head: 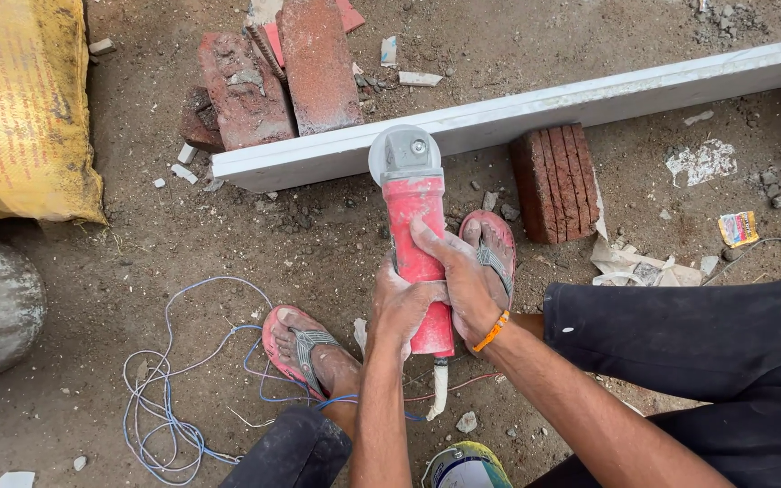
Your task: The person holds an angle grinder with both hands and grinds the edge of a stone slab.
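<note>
Both my hands grip a red angle grinder (416, 221). My left hand (401, 307) wraps its lower body, and my right hand (459, 276), with an orange band at the wrist, closes over the body from the right. The grinder's grey metal head (406, 152) rests against the near edge of a long white stone slab (535, 107) that lies slanted across the dirt ground. The disc itself is hidden under the head. My feet in pink sandals (305, 348) are planted on either side below the tool.
Red bricks (273, 77) prop the slab's left end and another brick (555, 181) stands by its near edge. A yellow sack (20, 108) lies at left. Loose blue and white wire (174, 398) coils on the ground. Rubble chips are scattered about.
</note>
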